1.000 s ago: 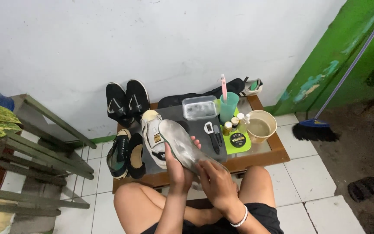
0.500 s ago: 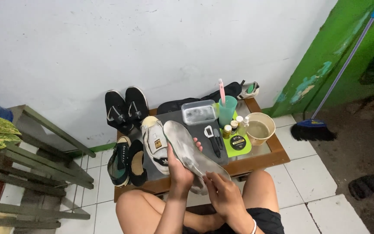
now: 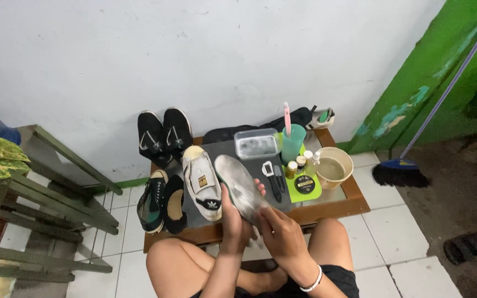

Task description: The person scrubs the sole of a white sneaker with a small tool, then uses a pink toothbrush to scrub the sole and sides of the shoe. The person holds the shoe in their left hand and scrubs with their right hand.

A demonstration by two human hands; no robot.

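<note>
1. Centrally, a grey insole (image 3: 241,187) is held tilted above the near edge of a low wooden table (image 3: 354,201).
2. Left hand (image 3: 233,223) grips the insole's near end from the left, thumb over the top, fingers curled beneath.
3. Right hand (image 3: 282,234) rests its fingers on the insole's near end, lightly curled; what they pinch I cannot tell.
4. Just left of the insole lies a white sneaker (image 3: 202,182), sole down.
5. Right of it sit a green tray (image 3: 307,185) and a bowl of murky water (image 3: 333,168).
6. Farther back stand a clear plastic box (image 3: 256,144) and a teal cup (image 3: 293,143).
</note>
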